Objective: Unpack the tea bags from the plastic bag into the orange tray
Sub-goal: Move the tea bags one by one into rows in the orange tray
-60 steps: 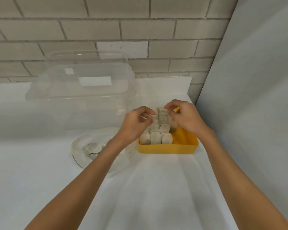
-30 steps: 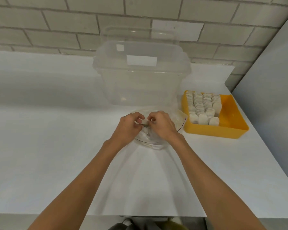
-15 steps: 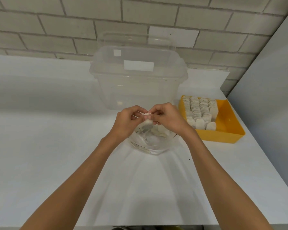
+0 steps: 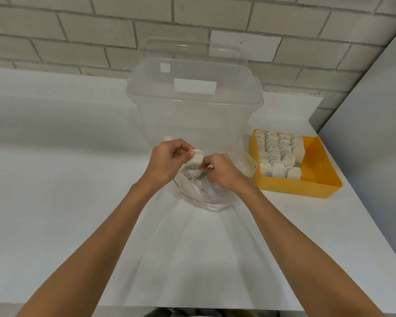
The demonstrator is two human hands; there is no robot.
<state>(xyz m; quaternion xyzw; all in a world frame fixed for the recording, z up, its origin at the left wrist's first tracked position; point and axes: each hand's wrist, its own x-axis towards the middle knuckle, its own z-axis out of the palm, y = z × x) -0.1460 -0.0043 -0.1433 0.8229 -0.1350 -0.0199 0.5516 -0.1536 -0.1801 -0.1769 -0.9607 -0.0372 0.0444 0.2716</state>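
Left hand pinches 1 tea bag over plastic bag.
I cannot tell what my curled right hand grips.

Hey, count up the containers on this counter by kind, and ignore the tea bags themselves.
clear plastic bin: 1
orange tray: 1
plastic bag: 1
Total: 3

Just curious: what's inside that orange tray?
Upright tea bags in rows fill the left side of the orange tray; its right side is bare. Whatever lies under the bags is covered.
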